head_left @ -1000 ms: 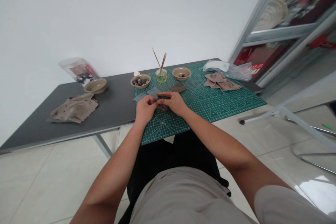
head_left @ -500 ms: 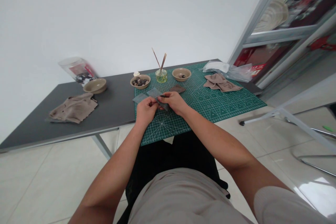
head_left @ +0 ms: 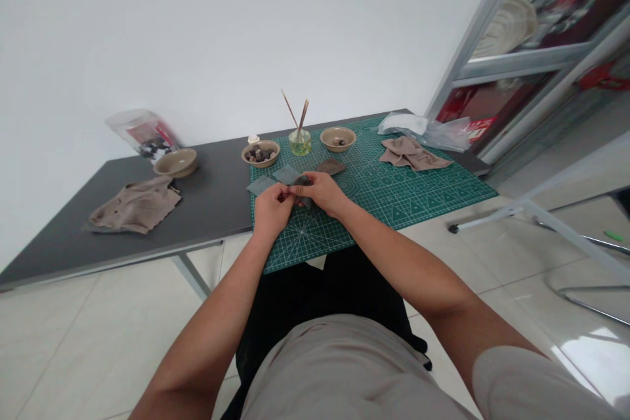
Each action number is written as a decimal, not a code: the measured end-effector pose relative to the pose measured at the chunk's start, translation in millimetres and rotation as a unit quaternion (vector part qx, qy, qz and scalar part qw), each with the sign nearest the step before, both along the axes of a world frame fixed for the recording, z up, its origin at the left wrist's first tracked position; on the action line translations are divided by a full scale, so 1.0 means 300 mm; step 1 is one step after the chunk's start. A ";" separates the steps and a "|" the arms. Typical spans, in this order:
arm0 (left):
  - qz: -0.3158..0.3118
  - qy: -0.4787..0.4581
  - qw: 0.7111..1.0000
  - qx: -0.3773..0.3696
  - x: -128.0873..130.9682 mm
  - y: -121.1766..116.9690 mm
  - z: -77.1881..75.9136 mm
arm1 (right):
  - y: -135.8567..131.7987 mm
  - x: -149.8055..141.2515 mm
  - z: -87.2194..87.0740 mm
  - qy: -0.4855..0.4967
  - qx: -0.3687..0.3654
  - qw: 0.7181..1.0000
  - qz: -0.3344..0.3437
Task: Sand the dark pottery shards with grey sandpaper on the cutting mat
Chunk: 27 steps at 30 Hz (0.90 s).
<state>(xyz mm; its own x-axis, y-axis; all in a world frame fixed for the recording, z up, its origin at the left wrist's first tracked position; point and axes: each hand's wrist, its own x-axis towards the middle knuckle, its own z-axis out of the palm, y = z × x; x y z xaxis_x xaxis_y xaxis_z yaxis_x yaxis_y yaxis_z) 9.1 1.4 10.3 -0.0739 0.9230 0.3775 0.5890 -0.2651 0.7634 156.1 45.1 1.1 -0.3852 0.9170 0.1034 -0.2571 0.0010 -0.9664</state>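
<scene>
My left hand (head_left: 273, 209) is closed in a pinch over the green cutting mat (head_left: 394, 200). What its fingertips grip is too small and covered to make out. Touching it, my right hand (head_left: 323, 193) is closed around a dark grey piece of sheet (head_left: 307, 202) that looks like sandpaper, its thumb pressed towards the left fingertips. Just beyond the hands lie two flat grey-blue pieces (head_left: 285, 174) and a brown piece (head_left: 331, 167) on the mat.
Behind the hands stand a bowl of small dark lumps (head_left: 260, 154), a glass jar with thin brushes or sticks (head_left: 300, 143), and a bowl holding a few bits (head_left: 338, 140). Brown cloths (head_left: 135, 205) lie left and right. A third bowl (head_left: 176, 163) sits by a clear tub (head_left: 142, 134).
My right thumb has shifted left and straightened towards the left fingertips, and the dark grey piece is more covered. The whole view has moved slightly.
</scene>
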 end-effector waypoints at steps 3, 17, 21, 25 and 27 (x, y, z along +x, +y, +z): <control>-0.005 -0.021 1.000 -0.002 0.000 -0.002 -0.001 | 0.003 0.004 0.004 0.017 -0.030 0.999 0.009; -0.016 -0.043 0.999 -0.020 -0.004 0.013 -0.015 | -0.002 0.004 0.009 0.023 -0.033 0.999 -0.004; -0.022 -0.070 0.997 -0.009 -0.005 0.012 -0.025 | 0.006 0.010 0.003 0.035 -0.048 0.998 -0.008; -0.009 -0.047 0.998 0.028 -0.004 0.007 -0.031 | 0.009 0.016 0.003 0.050 -0.046 0.998 -0.001; -0.014 -0.039 0.999 0.033 -0.004 0.005 -0.030 | 0.005 0.018 0.007 0.050 -0.038 0.998 0.006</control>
<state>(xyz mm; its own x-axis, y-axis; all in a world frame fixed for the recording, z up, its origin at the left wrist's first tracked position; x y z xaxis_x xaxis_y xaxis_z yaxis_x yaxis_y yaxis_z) 7.9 2.8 1.3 -0.0810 0.8986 0.4313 0.5198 -0.3311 0.7875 161.3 46.6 3.3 -0.3866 0.9194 0.0719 -0.3525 -0.0753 -0.9328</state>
